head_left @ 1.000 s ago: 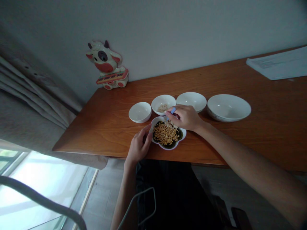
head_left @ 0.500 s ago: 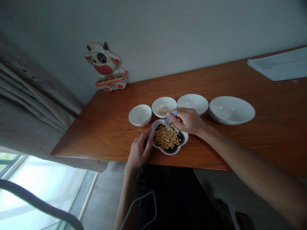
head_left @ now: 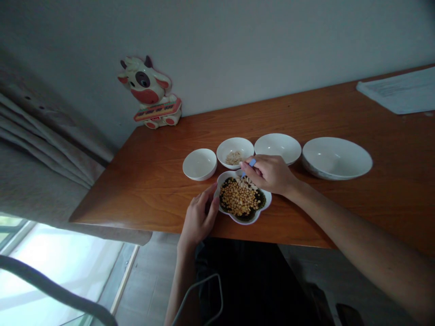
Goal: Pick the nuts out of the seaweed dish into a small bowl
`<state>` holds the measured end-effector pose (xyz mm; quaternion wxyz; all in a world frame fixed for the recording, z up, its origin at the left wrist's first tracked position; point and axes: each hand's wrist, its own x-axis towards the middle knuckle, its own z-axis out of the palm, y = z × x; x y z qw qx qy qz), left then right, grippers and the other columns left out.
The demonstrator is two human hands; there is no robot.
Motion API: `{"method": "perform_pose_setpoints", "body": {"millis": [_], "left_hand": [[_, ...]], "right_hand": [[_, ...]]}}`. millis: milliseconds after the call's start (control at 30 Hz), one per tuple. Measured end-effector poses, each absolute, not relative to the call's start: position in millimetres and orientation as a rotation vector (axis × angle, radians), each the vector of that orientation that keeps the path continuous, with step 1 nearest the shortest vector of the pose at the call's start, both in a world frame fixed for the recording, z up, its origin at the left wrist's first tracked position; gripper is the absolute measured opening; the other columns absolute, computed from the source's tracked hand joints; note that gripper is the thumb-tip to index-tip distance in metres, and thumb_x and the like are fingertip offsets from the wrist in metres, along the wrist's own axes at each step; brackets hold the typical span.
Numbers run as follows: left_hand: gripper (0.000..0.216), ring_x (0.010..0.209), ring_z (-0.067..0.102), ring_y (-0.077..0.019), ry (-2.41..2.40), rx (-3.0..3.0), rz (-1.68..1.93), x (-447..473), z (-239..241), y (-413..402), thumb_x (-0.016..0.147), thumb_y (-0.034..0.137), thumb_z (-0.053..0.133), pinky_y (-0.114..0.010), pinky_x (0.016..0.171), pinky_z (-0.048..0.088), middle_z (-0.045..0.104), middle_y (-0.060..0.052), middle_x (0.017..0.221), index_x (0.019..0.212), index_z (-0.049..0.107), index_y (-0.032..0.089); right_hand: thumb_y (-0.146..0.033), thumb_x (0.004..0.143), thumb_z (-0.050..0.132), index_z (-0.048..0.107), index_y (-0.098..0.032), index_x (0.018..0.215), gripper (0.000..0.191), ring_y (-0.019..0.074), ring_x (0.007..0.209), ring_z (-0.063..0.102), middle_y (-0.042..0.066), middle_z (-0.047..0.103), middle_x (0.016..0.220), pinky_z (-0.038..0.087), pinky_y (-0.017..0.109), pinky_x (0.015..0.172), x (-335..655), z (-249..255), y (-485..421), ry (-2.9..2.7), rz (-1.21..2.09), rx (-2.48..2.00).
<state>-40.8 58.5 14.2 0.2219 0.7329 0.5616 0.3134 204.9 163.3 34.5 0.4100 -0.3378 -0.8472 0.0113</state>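
A white flower-shaped bowl [head_left: 246, 222] sits near the table's front edge. In it are yellow kernels [head_left: 239, 198], dark green grains around them and several pale flat seeds [head_left: 247, 182] at the back. My left hand [head_left: 201, 215] grips the bowl's left rim, thumb and fingers against it. My right hand [head_left: 270, 174] pinches a small blue utensil [head_left: 252, 162] over the bowl's back rim. Its lower end reaches down by the pale seeds; its exact kind cannot be made out. Just behind stands a white bowl [head_left: 222, 151] with pale seeds in it.
A small white bowl [head_left: 200, 164] is at the left of the row. To the right stand another white bowl [head_left: 277, 144] and a larger one [head_left: 336, 158]. A cow toy with a keyboard [head_left: 149, 95] is by the wall; a white sheet [head_left: 401, 93] lies at the far right.
The view has shifted slightly, so the bowls appear a little further right. Both hands keep their holds, and the blue utensil stays at the bowl's back rim.
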Motion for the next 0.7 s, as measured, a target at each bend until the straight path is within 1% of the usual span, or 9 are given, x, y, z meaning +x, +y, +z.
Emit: {"method": "perform_pose_setpoints", "body": {"millis": [133, 333, 467, 700], "left_hand": [[0.041, 0.124, 0.066, -0.0264, 1.557, 2.033, 0.869, -41.1, 13.4, 58.2, 0.107, 0.036, 0.048, -0.044, 0.106, 0.051, 0.068, -0.011, 0.139, 0.146, 0.053, 0.022], [0.041, 0.127, 0.064, -0.0253, 1.551, 2.044, 0.867, -40.9, 13.5, 58.2, 0.107, 0.035, 0.047, -0.042, 0.107, 0.050, 0.066, -0.010, 0.141, 0.146, 0.053, 0.023], [0.041, 0.128, 0.063, -0.0247, 1.552, 2.045, 0.845, -40.8, 14.8, 58.1, 0.108, 0.035, 0.047, -0.041, 0.108, 0.049, 0.066, -0.010, 0.142, 0.146, 0.052, 0.023], [0.042, 0.124, 0.066, -0.0256, 1.562, 2.052, 0.851, -41.4, 13.2, 58.0, 0.107, 0.035, 0.048, -0.041, 0.107, 0.050, 0.068, -0.010, 0.138, 0.147, 0.052, 0.023]], "right_hand": [[-0.036, 0.102, 0.045, 0.048, -0.022, 0.062, 0.042, 0.0122, 0.052, 0.043, -0.001, 0.052, 0.055, 0.032, 0.030, 0.056, 205.7, 34.8, 163.4, -2.142, 0.048, -0.894], [-0.037, 0.103, 0.044, 0.049, -0.022, 0.062, 0.043, 0.0125, 0.052, 0.044, 0.000, 0.053, 0.054, 0.031, 0.031, 0.056, 205.3, 31.2, 164.4, -2.164, 0.028, -0.919], [-0.036, 0.103, 0.044, 0.050, -0.022, 0.064, 0.043, 0.0121, 0.053, 0.045, -0.001, 0.053, 0.055, 0.032, 0.030, 0.057, 204.6, 30.9, 164.0, -2.163, 0.020, -0.893], [-0.035, 0.103, 0.045, 0.047, -0.022, 0.064, 0.042, 0.0115, 0.052, 0.045, -0.002, 0.051, 0.055, 0.032, 0.029, 0.056, 204.9, 35.1, 162.7, -2.134, 0.070, -0.891]]}}
